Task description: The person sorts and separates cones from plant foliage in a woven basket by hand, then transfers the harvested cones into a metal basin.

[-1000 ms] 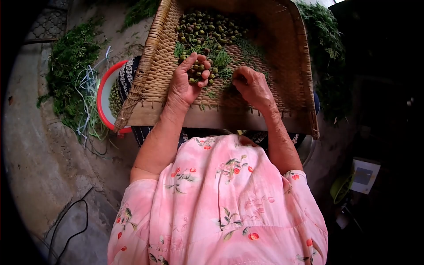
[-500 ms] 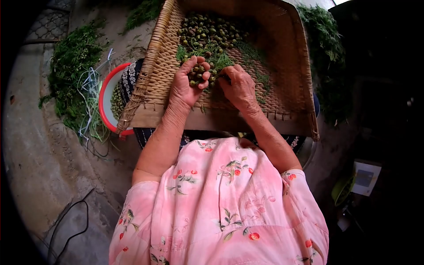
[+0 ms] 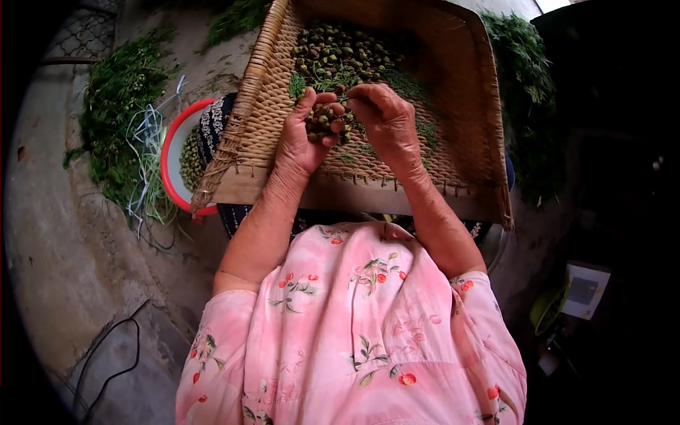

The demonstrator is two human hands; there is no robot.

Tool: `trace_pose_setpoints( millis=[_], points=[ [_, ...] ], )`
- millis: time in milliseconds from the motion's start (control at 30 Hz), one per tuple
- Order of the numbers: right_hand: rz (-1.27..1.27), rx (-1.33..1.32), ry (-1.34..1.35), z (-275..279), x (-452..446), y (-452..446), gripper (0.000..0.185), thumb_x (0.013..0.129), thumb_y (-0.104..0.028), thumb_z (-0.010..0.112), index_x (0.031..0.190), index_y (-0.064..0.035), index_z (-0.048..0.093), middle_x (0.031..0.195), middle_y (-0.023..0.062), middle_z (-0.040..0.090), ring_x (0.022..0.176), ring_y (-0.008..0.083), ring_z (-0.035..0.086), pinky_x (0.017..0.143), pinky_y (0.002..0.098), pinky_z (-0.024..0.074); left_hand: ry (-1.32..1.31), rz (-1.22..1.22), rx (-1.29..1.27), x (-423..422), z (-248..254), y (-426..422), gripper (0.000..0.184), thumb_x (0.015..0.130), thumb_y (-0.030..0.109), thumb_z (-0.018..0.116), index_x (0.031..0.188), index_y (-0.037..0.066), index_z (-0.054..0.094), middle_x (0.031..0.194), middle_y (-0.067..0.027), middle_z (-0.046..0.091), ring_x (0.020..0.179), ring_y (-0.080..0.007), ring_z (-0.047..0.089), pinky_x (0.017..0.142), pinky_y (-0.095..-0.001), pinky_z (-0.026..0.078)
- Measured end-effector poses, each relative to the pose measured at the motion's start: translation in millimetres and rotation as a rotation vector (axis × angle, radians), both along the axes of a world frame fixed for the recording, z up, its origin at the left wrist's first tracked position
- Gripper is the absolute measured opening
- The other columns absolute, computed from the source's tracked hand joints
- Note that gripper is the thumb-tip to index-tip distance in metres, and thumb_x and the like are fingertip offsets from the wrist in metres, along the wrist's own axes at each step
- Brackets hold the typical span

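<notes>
As left fingers [image 3: 336, 126] cup pods [image 3: 320, 122], right fingers [image 3: 368, 93] near, basket's right wall [image 3: 479, 106] apart

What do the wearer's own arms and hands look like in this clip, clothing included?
The left hand and right hand are bare, without gloves, and no watch or bracelet shows. The forearms are uncovered too. Short, loose pink sleeves end around the elbows, printed with red fruit-like shapes and green leaves.
</notes>
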State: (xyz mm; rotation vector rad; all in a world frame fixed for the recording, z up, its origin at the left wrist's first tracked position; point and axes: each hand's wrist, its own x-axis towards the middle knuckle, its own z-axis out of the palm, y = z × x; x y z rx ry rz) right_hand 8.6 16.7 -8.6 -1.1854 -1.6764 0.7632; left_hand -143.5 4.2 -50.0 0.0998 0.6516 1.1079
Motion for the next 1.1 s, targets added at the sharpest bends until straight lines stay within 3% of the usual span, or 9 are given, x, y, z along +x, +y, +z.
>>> trace_pose_setpoints(
  millis=[133, 300, 733, 933, 1000, 1067, 1100],
  points=[
    [0.031, -0.044, -0.167, -18.7, 10.2, -2.3, 0.007, 0.078, -0.005, 0.063, 0.085, -0.0041, 0.063, 0.079, 0.0155, 0.061, 0.075, 0.0335, 0.061, 0.064, 0.0393, 0.0477, -0.175, 0.094, 0.069, -3.7, -10.8, 2.7, 0.03, 0.092, 0.035, 0.052, 0.091, 0.007, 0.06, 0.08, -0.0097, 0.057, 0.061, -0.0175, 0.053, 0.038, -0.0228, 0.038],
    [0.068, -0.173, -0.577, -23.3, -0.3, -18.9, 0.026, 0.076, -0.018, 0.067, 0.095, -0.0064, 0.055, 0.086, 0.0143, 0.06, 0.08, 0.0346, 0.06, 0.067, 0.0427, 0.0482, -0.158, 0.09, 0.073, -4.4, -11.6, 3.3, 0.027, 0.092, 0.032, 0.052, 0.091, 0.006, 0.059, 0.081, -0.0111, 0.057, 0.06, -0.0189, 0.053, 0.038, -0.024, 0.037],
    [0.04, -0.21, -0.533, -30.2, -11.1, -17.2, 0.02, 0.077, -0.006, 0.059, 0.096, -0.0077, 0.054, 0.087, 0.0139, 0.055, 0.084, 0.0357, 0.057, 0.07, 0.0432, 0.0467, -0.13, 0.1, 0.081, -4.6, -12.4, 3.5, 0.028, 0.092, 0.031, 0.053, 0.092, 0.004, 0.059, 0.082, -0.0112, 0.058, 0.062, -0.0195, 0.054, 0.038, -0.0246, 0.039],
    [0.014, -0.12, -0.275, -38.7, 3.2, -13.7, 0.017, 0.072, 0.0, 0.059, 0.087, -0.0056, 0.058, 0.083, 0.0158, 0.055, 0.078, 0.036, 0.058, 0.067, 0.0432, 0.0461, -0.105, 0.117, 0.066, -3.3, -9.7, 3.2, 0.027, 0.092, 0.031, 0.053, 0.093, 0.005, 0.059, 0.082, -0.011, 0.058, 0.061, -0.0192, 0.054, 0.039, -0.0245, 0.039],
    [-0.043, -0.241, -0.124, -34.7, 6.8, -13.9, 0.018, 0.071, 0.002, 0.061, 0.087, -0.0058, 0.06, 0.08, 0.0153, 0.055, 0.077, 0.0348, 0.058, 0.066, 0.0422, 0.0457, -0.1, 0.119, 0.058, -3.1, -8.8, 2.9, 0.027, 0.092, 0.031, 0.053, 0.093, 0.005, 0.059, 0.082, -0.0109, 0.059, 0.061, -0.019, 0.054, 0.039, -0.0244, 0.039],
    [-0.047, -0.228, -0.173, -34.3, 7.6, -14.4, 0.018, 0.071, 0.001, 0.062, 0.087, -0.0067, 0.061, 0.081, 0.0147, 0.055, 0.077, 0.0333, 0.058, 0.065, 0.0406, 0.0461, -0.099, 0.123, 0.047, -2.6, -8.2, 3.0, 0.027, 0.092, 0.031, 0.053, 0.093, 0.005, 0.059, 0.082, -0.0109, 0.059, 0.061, -0.0188, 0.054, 0.039, -0.0242, 0.039],
    [-0.021, -0.156, -0.203, -36.0, 5.8, -14.7, 0.018, 0.073, 0.002, 0.061, 0.089, -0.0065, 0.061, 0.081, 0.0117, 0.055, 0.075, 0.0282, 0.057, 0.065, 0.0366, 0.0465, -0.099, 0.121, 0.048, -2.6, -8.5, 3.1, 0.027, 0.092, 0.031, 0.053, 0.093, 0.005, 0.059, 0.082, -0.0109, 0.059, 0.061, -0.0188, 0.054, 0.039, -0.0242, 0.039]
  ],
)
